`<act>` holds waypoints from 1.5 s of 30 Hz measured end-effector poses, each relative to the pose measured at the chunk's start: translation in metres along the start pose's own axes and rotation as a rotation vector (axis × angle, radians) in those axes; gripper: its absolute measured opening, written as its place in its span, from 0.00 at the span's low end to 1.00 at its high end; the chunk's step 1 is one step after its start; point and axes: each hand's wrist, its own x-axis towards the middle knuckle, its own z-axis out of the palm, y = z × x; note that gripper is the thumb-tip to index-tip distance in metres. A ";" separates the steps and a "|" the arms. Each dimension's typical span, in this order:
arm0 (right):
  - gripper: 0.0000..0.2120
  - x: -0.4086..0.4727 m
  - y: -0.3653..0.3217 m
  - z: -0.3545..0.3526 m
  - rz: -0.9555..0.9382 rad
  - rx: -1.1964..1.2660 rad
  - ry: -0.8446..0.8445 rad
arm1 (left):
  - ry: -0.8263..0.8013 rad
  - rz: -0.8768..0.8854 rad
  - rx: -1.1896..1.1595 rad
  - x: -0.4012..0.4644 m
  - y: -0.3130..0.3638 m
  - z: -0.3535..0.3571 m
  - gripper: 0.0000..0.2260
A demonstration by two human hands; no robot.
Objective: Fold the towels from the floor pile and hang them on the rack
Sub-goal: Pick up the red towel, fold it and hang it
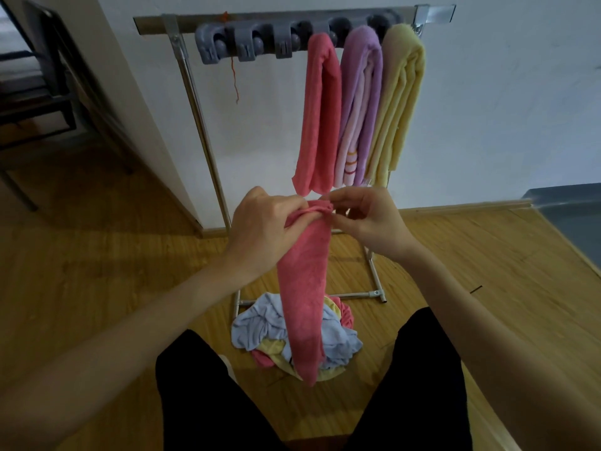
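Observation:
A long pink towel (304,294) hangs folded lengthwise in front of me, its top edge bunched between both hands. My left hand (263,229) grips that top edge from the left. My right hand (367,219) pinches it from the right. Below, a floor pile (260,327) of light blue, yellow and pink towels lies between my legs and the rack's base. The metal rack (195,102) stands against the wall with a grey clip bar (247,43) on top. Three folded towels hang there: pink (320,115), purple (357,105) and yellow (396,102).
Several grey clips on the left half of the bar hold nothing. A red thread (234,79) dangles from the bar. A dark chair (35,102) stands at the far left beyond the wall corner. Wooden floor spreads to both sides; a grey step (566,213) sits at right.

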 end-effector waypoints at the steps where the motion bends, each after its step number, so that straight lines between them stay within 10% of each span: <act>1: 0.09 0.003 0.000 0.002 -0.021 -0.009 0.024 | 0.011 0.032 0.005 0.001 -0.001 -0.004 0.13; 5: 0.08 0.012 -0.002 0.011 -0.026 0.094 0.076 | 0.118 0.086 0.030 -0.007 -0.014 -0.011 0.14; 10: 0.12 0.015 0.001 0.027 0.067 0.116 0.125 | -0.006 -0.299 -0.196 -0.063 -0.042 0.008 0.35; 14: 0.11 0.017 -0.005 0.036 0.156 0.210 0.146 | -0.359 -0.589 -0.557 -0.106 -0.066 0.044 0.25; 24: 0.09 0.035 -0.028 0.033 0.266 0.489 0.256 | -0.508 -0.779 -0.619 -0.123 -0.086 0.113 0.16; 34: 0.11 0.016 0.035 0.020 0.645 0.532 0.941 | -0.563 -1.002 -0.841 -0.140 -0.094 0.112 0.11; 39: 0.13 -0.032 0.105 0.040 0.886 0.303 0.778 | -0.551 -0.970 -0.897 -0.111 -0.092 0.085 0.12; 45: 0.17 -0.075 0.142 0.071 1.044 0.104 0.151 | -0.901 -0.712 -0.902 -0.049 -0.073 0.045 0.10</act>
